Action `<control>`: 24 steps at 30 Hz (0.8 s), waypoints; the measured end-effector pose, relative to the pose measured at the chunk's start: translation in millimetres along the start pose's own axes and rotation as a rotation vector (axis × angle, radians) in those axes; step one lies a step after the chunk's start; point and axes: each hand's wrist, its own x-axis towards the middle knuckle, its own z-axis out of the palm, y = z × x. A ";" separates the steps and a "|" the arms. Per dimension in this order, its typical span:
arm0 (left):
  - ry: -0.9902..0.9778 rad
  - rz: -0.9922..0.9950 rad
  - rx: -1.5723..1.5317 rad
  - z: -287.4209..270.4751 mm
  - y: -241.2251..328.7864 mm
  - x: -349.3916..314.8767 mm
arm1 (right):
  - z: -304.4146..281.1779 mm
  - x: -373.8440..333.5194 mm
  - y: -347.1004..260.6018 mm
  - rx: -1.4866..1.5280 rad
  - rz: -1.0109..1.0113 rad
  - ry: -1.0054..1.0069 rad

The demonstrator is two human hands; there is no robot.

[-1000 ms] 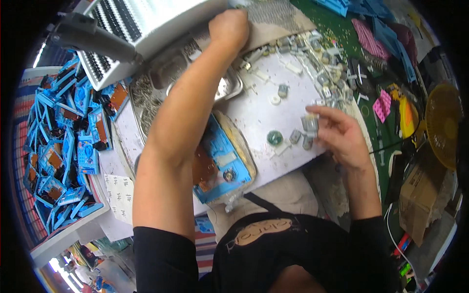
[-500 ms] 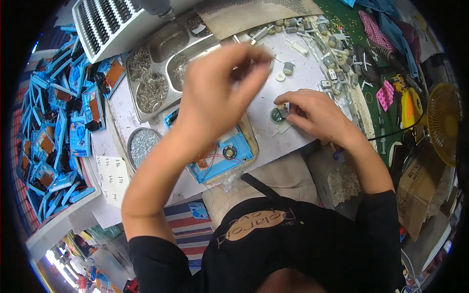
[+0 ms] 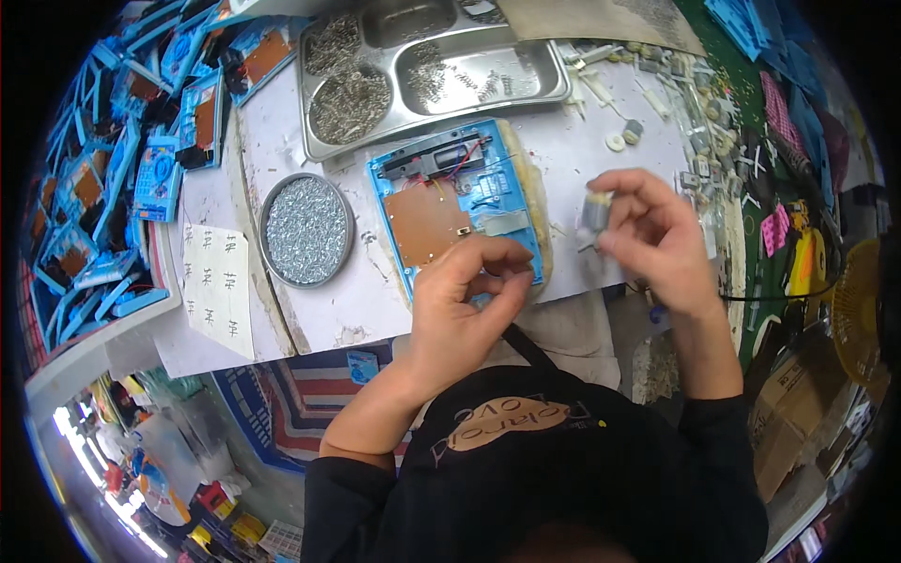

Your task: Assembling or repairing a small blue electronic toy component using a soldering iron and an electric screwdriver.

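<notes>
My right hand (image 3: pixel 662 246) holds a small grey motor (image 3: pixel 596 212) between thumb and fingers, with a white piece at its lower end, blurred by motion. My left hand (image 3: pixel 469 305) is closed in a pinch over the near edge of an opened blue plastic casing (image 3: pixel 511 188). Whatever its fingertips hold, if anything, is too small to make out. Inside the casing lie a brown circuit board (image 3: pixel 424 225), a dark mechanism (image 3: pixel 436 164) and thin wires. The hand covers the casing's near part.
Beyond the casing stands a steel compartment tray (image 3: pixel 450 122) of small springs and metal parts. A round dish (image 3: pixel 307 230) of small screws sits left, beside a paper sheet (image 3: pixel 216 291). Blue casings (image 3: pixel 155 178) pile far left. Several motors (image 3: pixel 699 141) line the table's right side.
My left hand has come down from above the tray to the casing's near edge. My right hand has lifted the motor off the table. The view has shifted, showing more of the casing.
</notes>
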 end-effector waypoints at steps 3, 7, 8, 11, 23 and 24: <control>0.048 0.015 -0.004 2.0 -1.3 -0.3 | 28.0 1.9 8.4 0.209 0.082 -0.119; 0.053 0.030 0.005 -0.1 -4.7 -0.7 | 32.8 11.1 7.5 0.224 0.133 -0.199; 0.056 0.019 0.007 -0.4 -4.6 -0.9 | 33.0 12.9 6.7 0.227 0.157 -0.201; 0.061 -0.001 0.008 -0.7 -4.1 -1.2 | 33.3 15.0 8.9 0.184 0.156 -0.206; 0.096 0.060 -0.069 0.8 -10.8 -4.1 | 39.4 4.8 19.6 -0.166 -0.149 -0.102; 0.112 0.092 -0.082 1.5 -12.9 -4.1 | 39.7 3.5 22.1 -0.344 -0.290 -0.076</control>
